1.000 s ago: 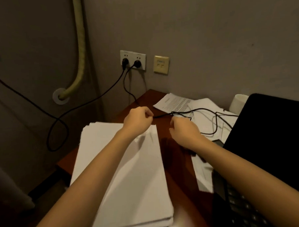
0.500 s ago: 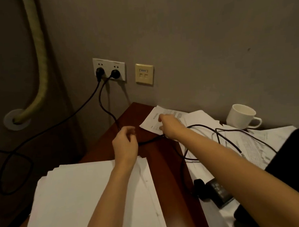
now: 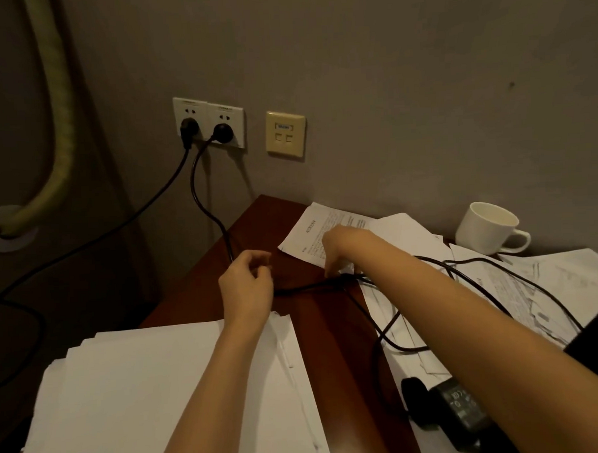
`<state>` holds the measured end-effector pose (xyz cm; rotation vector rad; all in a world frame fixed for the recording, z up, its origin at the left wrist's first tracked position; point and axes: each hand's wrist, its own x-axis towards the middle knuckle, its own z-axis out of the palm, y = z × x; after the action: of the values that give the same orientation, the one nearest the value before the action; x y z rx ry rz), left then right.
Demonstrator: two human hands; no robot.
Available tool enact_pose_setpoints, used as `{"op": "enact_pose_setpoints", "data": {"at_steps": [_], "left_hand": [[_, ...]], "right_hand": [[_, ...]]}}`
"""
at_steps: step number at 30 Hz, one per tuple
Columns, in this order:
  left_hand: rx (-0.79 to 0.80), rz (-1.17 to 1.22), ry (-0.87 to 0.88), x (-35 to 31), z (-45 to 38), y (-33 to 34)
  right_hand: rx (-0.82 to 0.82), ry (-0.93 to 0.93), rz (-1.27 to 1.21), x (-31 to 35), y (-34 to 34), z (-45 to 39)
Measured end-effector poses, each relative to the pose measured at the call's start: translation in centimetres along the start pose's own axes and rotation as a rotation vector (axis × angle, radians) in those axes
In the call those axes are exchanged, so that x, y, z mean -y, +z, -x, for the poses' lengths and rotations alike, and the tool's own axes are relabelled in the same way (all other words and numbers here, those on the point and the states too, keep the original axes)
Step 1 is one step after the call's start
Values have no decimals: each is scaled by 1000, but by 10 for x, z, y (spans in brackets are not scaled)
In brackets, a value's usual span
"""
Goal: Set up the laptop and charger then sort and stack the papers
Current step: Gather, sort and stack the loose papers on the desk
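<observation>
Sorting step judged underway: printed white paper sheet at 12 o'clock of dark red wooden desk reached by right hand, fingers curled down on it; grip cannot be told. Left hand loosely curled beside black charger cable, hold uncertain. Tall white paper stack lies at 7 o'clock. Next move judged: sheet to be lifted clear of cable. Black charger brick at 5 o'clock, white ceramic cup at 2 o'clock; cable loops lie over scattered papers, snag risk.

Black charger cable, white papers — one sheet printed in fine dark text — white cup, red-brown desk.
</observation>
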<state>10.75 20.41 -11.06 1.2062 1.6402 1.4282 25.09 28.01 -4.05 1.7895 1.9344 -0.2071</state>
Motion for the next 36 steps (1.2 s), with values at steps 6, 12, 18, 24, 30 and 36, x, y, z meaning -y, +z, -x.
{"op": "enact_pose_setpoints", "data": {"at_steps": [6, 12, 18, 24, 30, 36], "left_hand": [[-8, -13, -13, 1, -3, -1], [17, -16, -14, 1, -2, -2], [27, -25, 28, -2, 1, -2], [95, 261, 9, -7, 0, -8], [588, 403, 175, -19, 23, -11], [459, 496, -20, -20, 25, -4]], "right_hand": [[-151, -33, -33, -7, 5, 15], [-513, 22, -67, -7, 34, 10], [-730, 125, -225, -3, 49, 6], [-1380, -47, -685, 23, 39, 28], [-1086, -402, -481, 31, 80, 56], [-371, -470, -913, 21, 62, 77]]}}
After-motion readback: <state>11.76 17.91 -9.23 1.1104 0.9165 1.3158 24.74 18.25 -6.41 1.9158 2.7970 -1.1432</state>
